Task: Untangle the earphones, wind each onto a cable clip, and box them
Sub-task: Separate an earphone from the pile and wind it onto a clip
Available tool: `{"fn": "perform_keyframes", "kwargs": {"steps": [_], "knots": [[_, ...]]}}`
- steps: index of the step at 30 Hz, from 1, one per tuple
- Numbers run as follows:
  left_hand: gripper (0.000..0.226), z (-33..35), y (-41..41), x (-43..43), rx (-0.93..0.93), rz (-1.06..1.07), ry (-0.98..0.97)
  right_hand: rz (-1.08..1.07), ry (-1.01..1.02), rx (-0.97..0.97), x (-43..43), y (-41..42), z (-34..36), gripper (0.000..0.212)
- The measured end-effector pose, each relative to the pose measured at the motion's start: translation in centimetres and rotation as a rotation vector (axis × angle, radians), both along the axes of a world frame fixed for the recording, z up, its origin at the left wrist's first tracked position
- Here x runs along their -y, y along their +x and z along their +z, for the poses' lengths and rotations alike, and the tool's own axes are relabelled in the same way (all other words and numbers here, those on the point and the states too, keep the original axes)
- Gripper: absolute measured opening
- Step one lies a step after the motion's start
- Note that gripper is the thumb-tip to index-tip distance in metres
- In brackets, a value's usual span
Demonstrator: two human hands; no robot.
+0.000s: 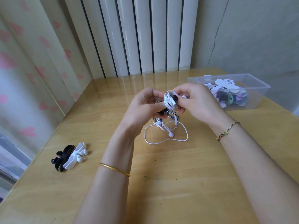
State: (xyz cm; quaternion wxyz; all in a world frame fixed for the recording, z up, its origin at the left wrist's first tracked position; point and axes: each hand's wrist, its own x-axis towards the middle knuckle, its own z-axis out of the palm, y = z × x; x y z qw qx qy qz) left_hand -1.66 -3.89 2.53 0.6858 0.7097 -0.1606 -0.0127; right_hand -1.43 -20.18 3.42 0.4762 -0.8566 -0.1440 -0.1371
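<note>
Head view: left hand [146,105] and right hand [196,101] both pinch tangled bundle of white and black wired earphones [169,101] between fingertips; loose white cable loops hang below fingers onto wooden table [161,183].

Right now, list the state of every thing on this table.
Earphones: tangled, white with black, gripped by both hands, loop trailing on table.
Left hand: gripping the tangle.
Right hand: pinching the tangle.
Cable clips: lying at table's left, untouched.
Box: open, holding wound earphones.

Table [113,183] – glossy light wood; box [252,94] – clear plastic; earphone cables [168,136] – smooth, white.
</note>
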Motion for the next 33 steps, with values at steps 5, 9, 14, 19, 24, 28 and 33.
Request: {"fn": "perform_keyframes", "kwargs": {"steps": [5,9,14,19,24,28,33], "knots": [[0.013,0.1,0.2,0.3,-0.033,0.06,-0.03,-0.1,-0.123,0.059,-0.5,-0.1,0.0,0.023],[0.023,0.4,0.1,0.3,-0.078,0.04,-0.079,-0.182,-0.277,0.164,-1.1,-0.1,-0.3,0.019],[0.02,0.2,0.2,0.2,-0.03,0.068,-0.02,-0.183,-0.288,0.241,-1.3,-0.1,-0.4,0.013],[0.022,0.2,0.0,-0.2,0.011,0.051,-0.016,-0.098,-0.175,0.165,-1.1,-0.1,-0.2,0.012],[0.044,0.0,0.0,0.0,0.021,0.035,-0.058,-0.06,-0.178,0.134,-1.0,0.1,-0.3,0.012],[0.046,-0.2,0.1,0.1,0.031,0.047,-0.075,-0.02,-0.071,0.063,-1.3,0.2,-0.7,0.01],[0.044,-0.2,0.1,0.5,-0.001,0.059,-0.141,0.053,0.173,-0.034,-0.8,0.2,-0.7,0.018]]}}
